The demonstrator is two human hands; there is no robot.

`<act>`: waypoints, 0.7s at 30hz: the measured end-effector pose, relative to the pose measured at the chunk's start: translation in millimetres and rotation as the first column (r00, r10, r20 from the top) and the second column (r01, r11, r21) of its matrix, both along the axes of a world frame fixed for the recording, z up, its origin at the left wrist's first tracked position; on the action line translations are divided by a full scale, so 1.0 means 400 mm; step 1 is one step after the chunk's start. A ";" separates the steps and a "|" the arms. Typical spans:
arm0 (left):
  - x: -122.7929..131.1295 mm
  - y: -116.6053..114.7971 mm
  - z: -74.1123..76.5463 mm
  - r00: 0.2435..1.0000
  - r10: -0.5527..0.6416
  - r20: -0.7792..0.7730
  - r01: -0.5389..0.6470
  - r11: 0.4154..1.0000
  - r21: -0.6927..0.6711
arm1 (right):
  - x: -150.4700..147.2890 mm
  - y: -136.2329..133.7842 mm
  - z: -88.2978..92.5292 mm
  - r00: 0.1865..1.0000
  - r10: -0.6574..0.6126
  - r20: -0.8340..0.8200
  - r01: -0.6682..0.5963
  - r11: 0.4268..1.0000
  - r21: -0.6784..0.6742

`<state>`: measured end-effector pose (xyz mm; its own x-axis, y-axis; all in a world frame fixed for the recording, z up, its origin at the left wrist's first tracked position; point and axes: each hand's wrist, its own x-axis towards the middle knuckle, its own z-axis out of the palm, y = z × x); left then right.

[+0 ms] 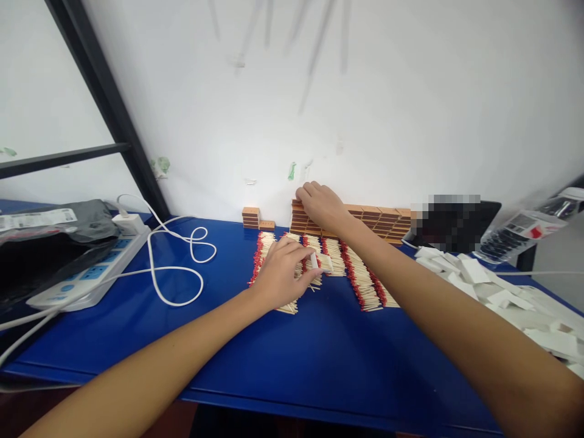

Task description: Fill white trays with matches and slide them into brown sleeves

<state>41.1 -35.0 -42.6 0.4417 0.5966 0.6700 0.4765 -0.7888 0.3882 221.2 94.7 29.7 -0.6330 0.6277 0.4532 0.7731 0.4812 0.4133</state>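
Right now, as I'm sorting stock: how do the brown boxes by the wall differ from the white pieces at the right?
The brown boxes stand stacked in neat rows against the wall; the white pieces lie in a loose heap. The right hand rests on the brown boxes; the left hand holds one small white tray, away from the white pieces. Both sit on the blue table.

Blue table (292, 365): matches (365, 290), boxes (383, 220), cable (173, 267).

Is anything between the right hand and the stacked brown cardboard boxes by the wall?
Nothing visible does. The right hand lies directly on the stacked brown cardboard boxes; the left hand, pinching a small white tray, is apart, over the red-tipped matches.
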 end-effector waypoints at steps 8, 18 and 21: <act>-0.001 0.002 0.000 1.000 -0.002 -0.016 0.001 1.000 -0.011 | 0.012 0.001 -0.009 0.998 0.040 0.038 -0.041 0.999 0.033; -0.013 0.021 0.007 0.993 0.095 0.073 -0.086 0.990 -0.110 | 0.017 -0.014 0.011 0.903 0.116 -0.413 -0.121 0.993 0.015; -0.022 0.034 0.018 0.965 0.187 0.182 -0.156 0.973 -0.172 | 0.048 -0.094 0.019 0.668 0.136 -0.732 -0.166 0.986 0.031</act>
